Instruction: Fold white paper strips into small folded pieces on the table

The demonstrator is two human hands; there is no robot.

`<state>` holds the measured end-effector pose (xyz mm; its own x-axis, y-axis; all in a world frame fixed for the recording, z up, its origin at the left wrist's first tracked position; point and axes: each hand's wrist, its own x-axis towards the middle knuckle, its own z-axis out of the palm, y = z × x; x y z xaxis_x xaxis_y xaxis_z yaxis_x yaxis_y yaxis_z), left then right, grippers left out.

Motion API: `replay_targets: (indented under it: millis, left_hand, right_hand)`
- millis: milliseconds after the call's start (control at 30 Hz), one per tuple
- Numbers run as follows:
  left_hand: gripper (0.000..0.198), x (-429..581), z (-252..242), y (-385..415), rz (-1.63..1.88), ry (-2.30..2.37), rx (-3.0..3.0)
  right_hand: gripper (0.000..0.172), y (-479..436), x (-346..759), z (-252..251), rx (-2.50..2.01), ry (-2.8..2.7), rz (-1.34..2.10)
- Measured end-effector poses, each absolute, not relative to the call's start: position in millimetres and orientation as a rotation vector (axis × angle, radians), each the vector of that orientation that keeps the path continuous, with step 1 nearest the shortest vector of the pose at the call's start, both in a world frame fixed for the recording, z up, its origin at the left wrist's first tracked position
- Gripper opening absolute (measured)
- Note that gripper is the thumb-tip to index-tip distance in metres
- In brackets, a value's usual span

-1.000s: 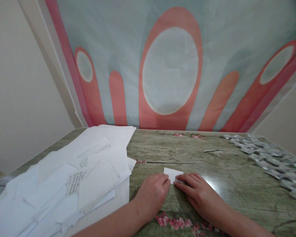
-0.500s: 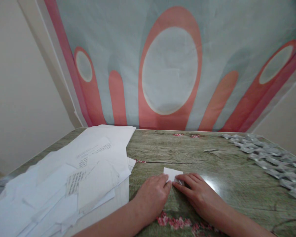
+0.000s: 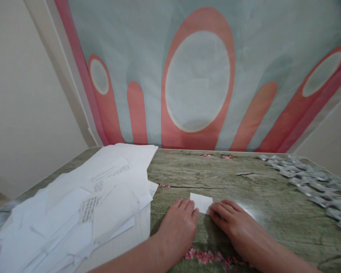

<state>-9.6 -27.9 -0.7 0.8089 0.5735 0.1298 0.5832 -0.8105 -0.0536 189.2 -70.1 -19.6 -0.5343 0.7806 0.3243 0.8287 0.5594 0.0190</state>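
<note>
A small folded white paper (image 3: 201,201) lies on the green wood-grain table (image 3: 261,193) right in front of me. My left hand (image 3: 179,226) rests palm down with its fingers stretched flat, the tips touching the paper's left edge. My right hand (image 3: 230,223) lies flat as well, fingers extended and pressing on the paper's right near corner. Neither hand lifts the paper; it stays flat on the table between the fingertips.
A loose heap of white paper sheets (image 3: 82,204), some printed, covers the table's left side. Several small folded grey-white paper pieces (image 3: 312,180) lie in rows at the far right. A patterned red and grey wall hanging (image 3: 199,76) stands behind the table.
Both hands have flattened and drawn slightly apart, so more of the small paper shows between the fingertips. The view has shifted a little to the left.
</note>
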Motion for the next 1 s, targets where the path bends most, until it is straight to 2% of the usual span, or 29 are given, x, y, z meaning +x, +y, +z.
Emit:
replay_targets:
  millis: [333,533,700,1000]
  left_hand:
    - [0.03,-7.9,-8.7,-31.3,-0.138,-0.894,-2.88]
    - [0.054,-9.1,0.6,-35.1,0.049,-0.89,-2.943]
    - [0.046,-9.6,-3.4,-33.9,-0.015,-0.903,-2.94]
    - [0.039,-9.1,-6.2,-35.1,-0.105,-0.906,-2.923]
  right_hand:
    - [0.023,-70.0,190.9,-20.1,-1.403,-2.533,-0.183]
    - [0.028,-68.6,194.4,-21.1,-1.386,-2.512,-0.062]
    - [0.037,-65.7,205.7,-22.4,-1.361,-2.376,0.066]
    - [0.042,-64.3,203.7,-25.9,-1.262,-2.29,0.031]
